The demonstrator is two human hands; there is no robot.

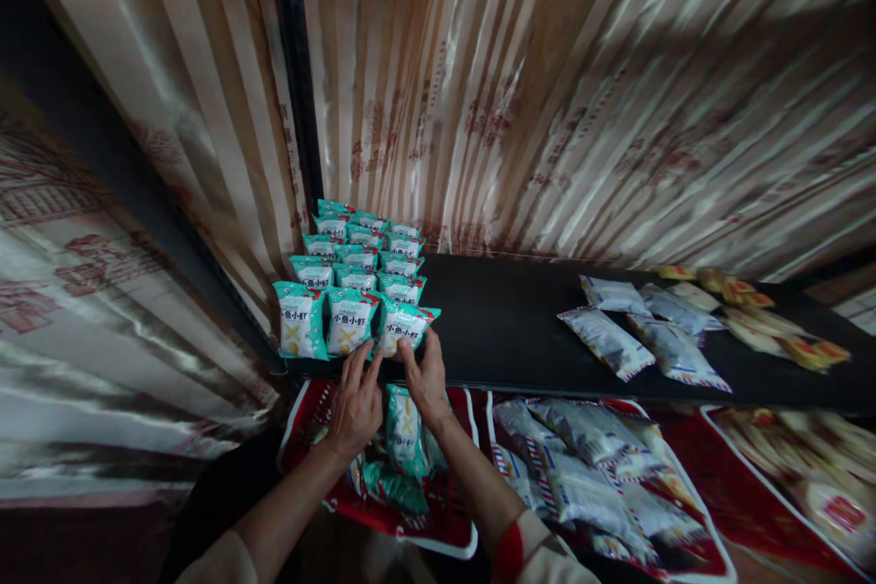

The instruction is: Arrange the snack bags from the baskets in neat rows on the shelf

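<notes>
Teal snack bags (352, 319) stand upright in three columns, several rows deep, at the left end of a black shelf (506, 319). My right hand (425, 381) holds the front right snack bag (403, 321), its thumb on the face and a finger at the right edge. That bag leans slightly. My left hand (356, 406) reaches to the lower left corner of the same bag, fingers stretched out, beside the front middle bag. Below both hands, a red basket (466, 497) with a white rim contains more teal bags (405, 433), partly hidden by my forearms.
Silvery-blue packets (609, 342) lie flat on the shelf farther right, beside yellowish packets (759, 319). Two more red baskets hold blue-white packets (581, 474) and pale packets (821, 465). Printed sheeting (438, 91) and a dark post (297, 55) stand behind the shelf.
</notes>
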